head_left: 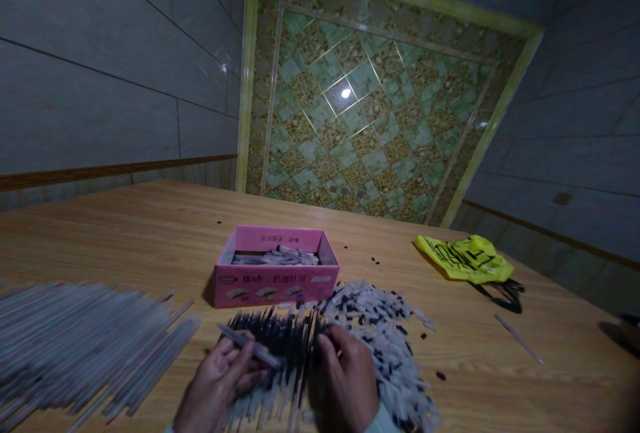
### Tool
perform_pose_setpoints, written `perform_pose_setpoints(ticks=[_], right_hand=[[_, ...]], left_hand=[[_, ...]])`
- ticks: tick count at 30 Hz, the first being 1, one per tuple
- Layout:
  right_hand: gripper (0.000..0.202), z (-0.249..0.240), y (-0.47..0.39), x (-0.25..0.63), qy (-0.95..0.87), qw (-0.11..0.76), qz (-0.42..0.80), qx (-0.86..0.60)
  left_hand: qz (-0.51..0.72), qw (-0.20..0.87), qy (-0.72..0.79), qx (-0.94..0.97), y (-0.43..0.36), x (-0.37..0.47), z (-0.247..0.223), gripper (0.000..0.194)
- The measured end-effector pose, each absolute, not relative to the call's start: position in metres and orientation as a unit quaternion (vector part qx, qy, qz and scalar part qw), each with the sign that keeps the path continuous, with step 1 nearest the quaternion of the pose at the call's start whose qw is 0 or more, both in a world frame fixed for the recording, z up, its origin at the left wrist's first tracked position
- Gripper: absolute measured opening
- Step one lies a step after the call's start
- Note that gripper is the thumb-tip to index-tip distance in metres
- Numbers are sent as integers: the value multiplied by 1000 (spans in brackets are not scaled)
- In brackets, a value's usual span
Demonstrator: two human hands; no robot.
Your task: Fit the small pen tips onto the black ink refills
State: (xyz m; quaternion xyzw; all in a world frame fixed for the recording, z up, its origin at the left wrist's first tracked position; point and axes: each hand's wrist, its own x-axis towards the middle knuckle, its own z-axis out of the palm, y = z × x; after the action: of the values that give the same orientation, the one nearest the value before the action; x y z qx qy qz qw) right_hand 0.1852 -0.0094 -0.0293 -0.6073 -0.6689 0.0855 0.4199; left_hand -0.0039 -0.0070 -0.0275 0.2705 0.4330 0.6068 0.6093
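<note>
I'd steady the closed left hand [220, 373] on its grey stick [267, 356] and pinch dark rods [287, 334] lightly with the curled right hand [350, 370], its grip unclear.

"You seem to be in a household room, though I can't be certain."

"Grey tiled walls [115, 80] flank you, and a decorative green panel [370, 133] in a yellow frame [243, 86] faces you."

"Your table [140, 233] is wood-grained."

"And the rods [95, 346] heaped on it make your spot a handwork place."
</note>
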Motion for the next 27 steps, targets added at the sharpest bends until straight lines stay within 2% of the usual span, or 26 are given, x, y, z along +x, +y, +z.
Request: perform_pose_setpoints(ticks=[2, 7, 10, 18, 20, 22, 25, 27], right_hand=[[12, -19, -4, 205, -680, 387, 39, -622], [40, -21, 3, 220, -731, 307, 1, -609], [47, -28, 4, 216, -749, 274, -3, -603], [29, -37, 5, 216, -717, 235, -46, -654], [32, -36, 4, 217, -704, 261, -37, -660], [40, -36, 3, 218, -691, 324, -9, -646], [31, -39, 3, 215, -647, 482, 89, -584], [22, -43, 3, 208, -572, 583, 212, -536]], left_hand=[[607, 608, 432, 274, -6, -4, -27, 43], [603, 613, 430, 276, -6, -5, -30, 41], [605, 605, 438, 277, -6, -5, -30, 40], [575, 646, 411, 288, -3, -12, -31, 38], [579, 646, 408, 285, -3, -11, -31, 38], [591, 636, 411, 279, -4, -10, -31, 38], [605, 623, 411, 279, -5, -7, -32, 40], [605, 627, 400, 285, -5, -7, -33, 40]])
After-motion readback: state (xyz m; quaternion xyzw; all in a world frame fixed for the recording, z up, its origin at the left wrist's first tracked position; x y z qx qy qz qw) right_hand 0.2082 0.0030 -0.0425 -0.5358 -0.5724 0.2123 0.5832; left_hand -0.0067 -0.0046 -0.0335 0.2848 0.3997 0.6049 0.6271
